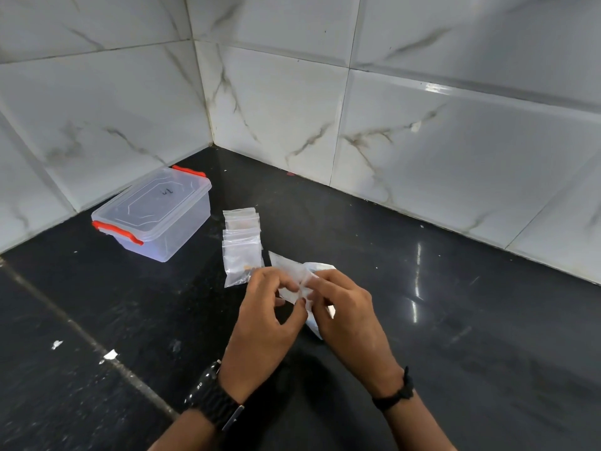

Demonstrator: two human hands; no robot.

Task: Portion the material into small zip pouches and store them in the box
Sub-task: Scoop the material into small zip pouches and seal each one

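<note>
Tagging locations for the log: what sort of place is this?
Probably a home kitchen corner: a polished black stone countertop meets glossy white marble-patterned wall tiles, with a clear plastic lidded box with red clips on it.

We see a black worktop (pixel 422 320) with fine pale speckles and a few white flecks. The wall tiles (pixel 422 141) are white with grey-brown marble veining. The box (pixel 156 216) is clear plastic with orange-red clasps and a small dark mark on its lid. The zip pouches (pixel 242 242) are clear, one showing a bit of orange. We note a black watch (pixel 213 398) and a black wristband (pixel 398 393).
</note>
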